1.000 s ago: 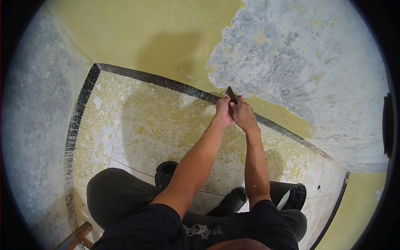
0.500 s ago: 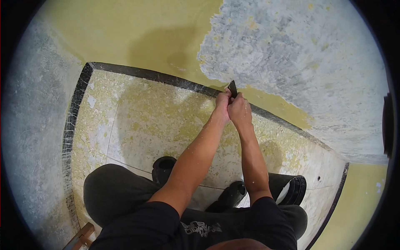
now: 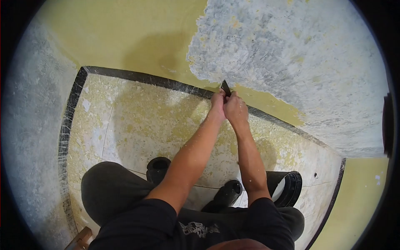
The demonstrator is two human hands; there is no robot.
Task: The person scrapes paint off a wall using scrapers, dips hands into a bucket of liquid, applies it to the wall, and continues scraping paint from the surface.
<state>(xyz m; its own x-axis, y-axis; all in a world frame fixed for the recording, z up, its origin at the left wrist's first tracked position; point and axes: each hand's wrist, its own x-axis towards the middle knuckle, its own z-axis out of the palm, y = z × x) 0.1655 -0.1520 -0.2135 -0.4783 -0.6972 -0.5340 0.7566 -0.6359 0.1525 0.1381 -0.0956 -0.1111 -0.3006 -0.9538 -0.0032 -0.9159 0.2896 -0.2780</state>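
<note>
While clasping one scraper (image 3: 225, 87) in left grip (image 3: 217, 101) and right grip (image 3: 236, 109), crouches near perhaps one dark bucket (image 3: 296, 188), white inside.

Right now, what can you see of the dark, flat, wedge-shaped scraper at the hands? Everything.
The dark, flat, wedge-shaped scraper looks like thin metal, narrowing to a pointed upper corner. It tilts slightly left in view, pointing away from the person, at the lower edge of the grey-white stripped wall patch. The bare left hand and right hand close around its near end, hiding the rest. Whether its tip touches the wall isn't clear.
</note>
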